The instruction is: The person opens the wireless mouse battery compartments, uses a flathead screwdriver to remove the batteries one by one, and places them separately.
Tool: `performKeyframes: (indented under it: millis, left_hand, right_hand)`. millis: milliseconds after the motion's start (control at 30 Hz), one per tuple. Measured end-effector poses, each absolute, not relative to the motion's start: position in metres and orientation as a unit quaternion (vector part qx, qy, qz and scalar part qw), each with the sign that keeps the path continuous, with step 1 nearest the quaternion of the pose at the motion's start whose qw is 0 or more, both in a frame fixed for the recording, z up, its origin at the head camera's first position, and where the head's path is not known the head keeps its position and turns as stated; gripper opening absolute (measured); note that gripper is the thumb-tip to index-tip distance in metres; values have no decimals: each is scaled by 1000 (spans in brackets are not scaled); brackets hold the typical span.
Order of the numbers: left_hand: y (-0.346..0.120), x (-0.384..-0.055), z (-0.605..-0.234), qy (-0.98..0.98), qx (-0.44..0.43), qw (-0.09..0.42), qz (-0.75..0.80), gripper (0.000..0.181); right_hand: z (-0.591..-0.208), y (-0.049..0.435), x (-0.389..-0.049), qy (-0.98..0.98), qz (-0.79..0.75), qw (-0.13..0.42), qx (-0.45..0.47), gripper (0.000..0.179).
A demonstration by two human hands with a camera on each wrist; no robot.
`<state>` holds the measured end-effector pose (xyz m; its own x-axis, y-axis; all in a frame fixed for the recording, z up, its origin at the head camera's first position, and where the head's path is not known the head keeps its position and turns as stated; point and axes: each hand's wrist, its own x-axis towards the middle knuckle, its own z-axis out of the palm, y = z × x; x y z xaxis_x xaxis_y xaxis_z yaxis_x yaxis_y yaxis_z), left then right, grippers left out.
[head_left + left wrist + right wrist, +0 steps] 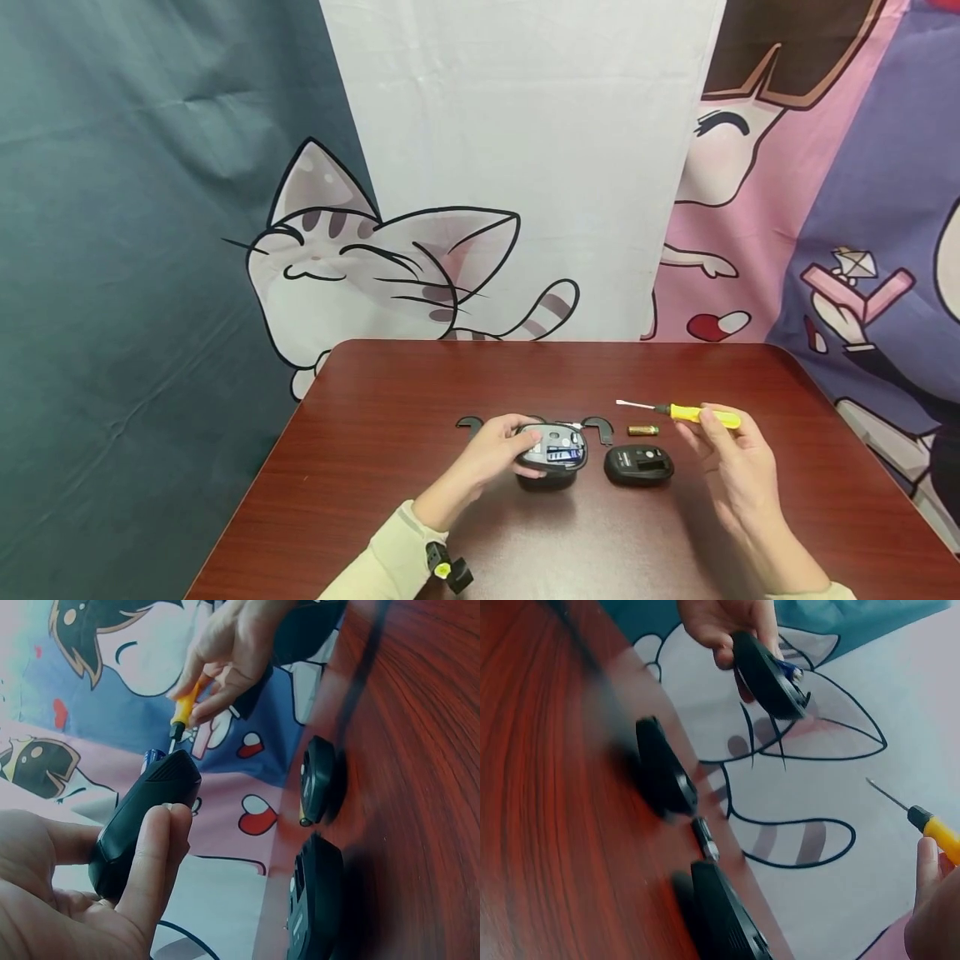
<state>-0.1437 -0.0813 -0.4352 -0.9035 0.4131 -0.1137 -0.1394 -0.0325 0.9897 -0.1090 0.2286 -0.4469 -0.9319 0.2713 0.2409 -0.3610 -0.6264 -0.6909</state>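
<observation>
My left hand (491,450) grips a black computer mouse (536,443) above the table, its underside facing up with the battery bay uncovered. A blue battery (564,454) shows in that bay; in the right wrist view the blue battery (789,671) stands a little proud of the shell. My right hand (738,462) holds a screwdriver (684,412) by its yellow handle, the metal tip pointing left. In the right wrist view the screwdriver (934,829) is apart from the held mouse (769,679).
Another black mouse (639,465) lies underside up on the brown table (337,500), with a loose battery (642,431) behind it. A further black mouse (546,481) sits partly hidden below the held one. Curved black pieces (598,429) lie farther back.
</observation>
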Motion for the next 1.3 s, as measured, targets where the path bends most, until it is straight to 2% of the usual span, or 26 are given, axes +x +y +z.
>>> performKeyframes:
  millis: [433, 700, 1000, 1200, 1300]
  left_hand:
    - [-92, -146, -435, 684, 109, 189, 696, 34]
    - [-95, -147, -437, 674, 114, 190, 705, 35]
    - [-99, -148, -437, 669, 115, 192, 709, 37]
    - [-104, -149, -437, 673, 117, 190, 705, 36]
    - [-106, -150, -437, 678, 118, 186, 701, 36]
  right_hand:
    - [-450, 250, -120, -452, 869, 200, -11, 16]
    - [-455, 267, -124, -488, 856, 167, -35, 13]
    - [-464, 286, -132, -613, 783, 98, -34, 14]
    - [-468, 296, -139, -764, 644, 20, -31, 49]
    - [-469, 300, -143, -844, 535, -8, -36, 53]
